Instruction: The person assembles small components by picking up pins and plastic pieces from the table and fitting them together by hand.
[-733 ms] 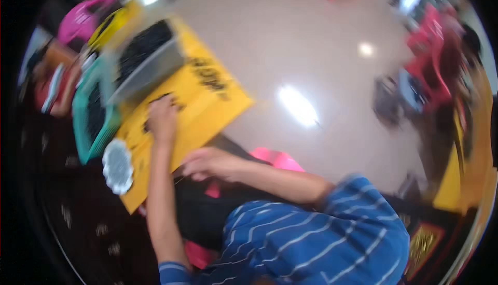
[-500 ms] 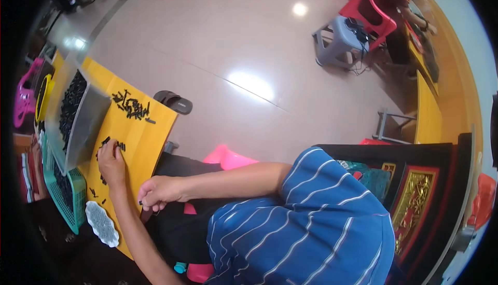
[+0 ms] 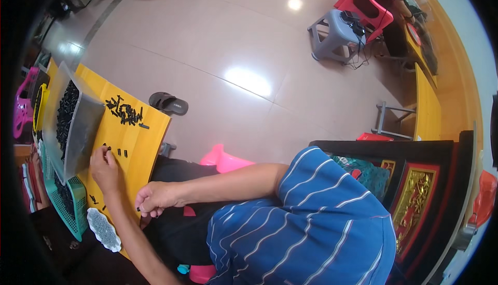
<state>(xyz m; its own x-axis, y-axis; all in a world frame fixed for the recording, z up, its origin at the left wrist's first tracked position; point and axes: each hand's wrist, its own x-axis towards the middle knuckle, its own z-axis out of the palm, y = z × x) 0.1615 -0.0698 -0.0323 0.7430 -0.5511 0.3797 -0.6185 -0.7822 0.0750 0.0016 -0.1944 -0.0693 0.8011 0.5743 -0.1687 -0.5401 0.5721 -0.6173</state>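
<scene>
My left hand [image 3: 105, 170] rests low over the yellow table [image 3: 136, 142], its fingertips closed on a small black stick-shaped piece [image 3: 108, 148]. Two similar black pieces [image 3: 122, 153] lie just to the right of those fingers. At the table's near right edge, my right hand [image 3: 157, 198] is pinched around another small black piece [image 3: 138, 210], most of it hidden by the fingers. Farther up the table lies a loose pile of black pieces [image 3: 126, 113]. A translucent bin [image 3: 85, 129] full of black pieces stands left of my left hand.
A white scalloped dish [image 3: 105, 229] of tiny grey bits sits beside my left forearm. Teal baskets [image 3: 78, 207] hold more dark pieces at the left. A black slipper [image 3: 168, 103] lies on the floor beyond the table, and a grey stool [image 3: 337, 36] stands farther right.
My left hand has shifted slightly left and down, uncovering pieces beside its fingers. My right hand stays near the table edge. The whole view has shifted a little.
</scene>
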